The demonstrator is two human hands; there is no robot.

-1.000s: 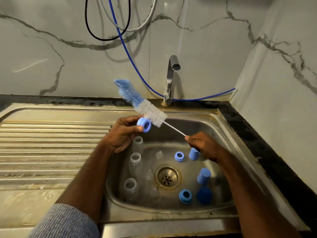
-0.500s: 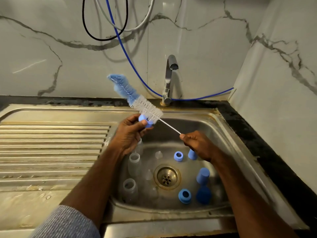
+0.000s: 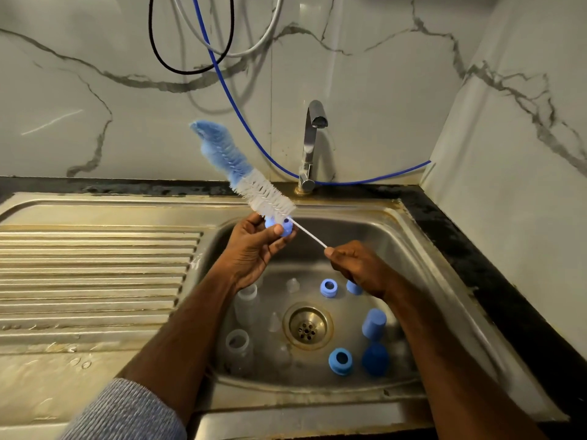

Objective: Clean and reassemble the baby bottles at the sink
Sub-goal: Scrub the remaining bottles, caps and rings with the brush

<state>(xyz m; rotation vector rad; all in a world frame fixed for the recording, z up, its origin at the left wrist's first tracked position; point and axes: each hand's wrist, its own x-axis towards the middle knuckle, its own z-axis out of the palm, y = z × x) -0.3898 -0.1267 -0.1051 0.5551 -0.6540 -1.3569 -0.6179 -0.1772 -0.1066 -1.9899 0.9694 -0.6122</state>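
While the left hand [image 3: 254,249] pinches a half-hidden blue ring [image 3: 283,229], the right hand [image 3: 359,265] grips the brush [image 3: 251,182] wire.

I see a bottle brush [image 3: 251,176] with blue bristles on its far half and white bristles on its near half, on a white wire stem. I see a light blue bottle ring [image 3: 283,229] against the white bristles. In the steel-grey sink basin [image 3: 413,258] I note two more blue rings [image 3: 328,287] [image 3: 340,361], a light blue cap [image 3: 374,323], a darker blue cap [image 3: 375,358] and clear bottles [image 3: 246,301]. The drain strainer [image 3: 307,325] is brass-coloured. The drainboard [image 3: 95,271] is ridged in parallel lines. The wall [image 3: 95,90] is white marble with grey veins. The countertop edge [image 3: 470,249] is speckled black. One hose [image 3: 251,128] is blue, one cable [image 3: 158,55] black. The sleeve [image 3: 124,414] is grey-blue ribbed knit.
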